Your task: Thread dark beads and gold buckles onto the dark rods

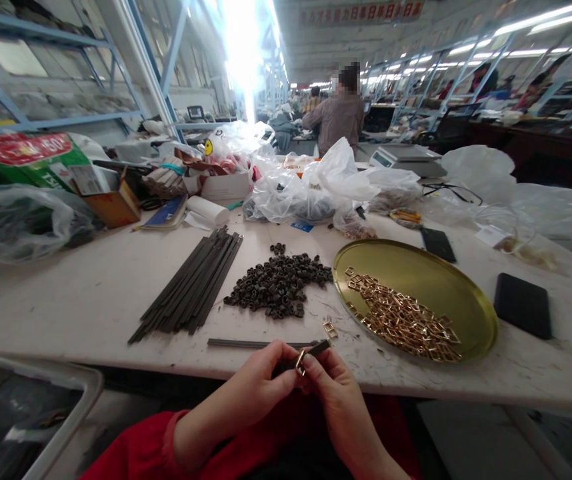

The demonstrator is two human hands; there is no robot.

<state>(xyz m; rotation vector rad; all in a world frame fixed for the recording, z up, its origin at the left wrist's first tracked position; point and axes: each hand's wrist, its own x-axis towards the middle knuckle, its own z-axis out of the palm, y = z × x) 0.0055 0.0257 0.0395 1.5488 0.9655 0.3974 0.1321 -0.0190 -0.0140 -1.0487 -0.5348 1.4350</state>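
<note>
At the table's front edge, my left hand [266,375] and my right hand [337,387] meet with fingers pinched together. Between them is a gold buckle [300,362] with a dark strap [320,348] running through it. My right thumb presses by the buckle, and the strap's end sticks out above my right index finger. My left fingers close on the strap from the other side and hide part of it. Just beyond the hands lie a few more dark straps [246,343] and a loose gold buckle [331,329].
A stack of dark straps [191,283] lies at left, beside a heap of small dark loops [281,283]. The round gold tray [483,313] holds many gold buckles [406,317]. Plastic bags [316,190] crowd the back. A grey bin [86,387] stands front left; a person [341,120] is beyond.
</note>
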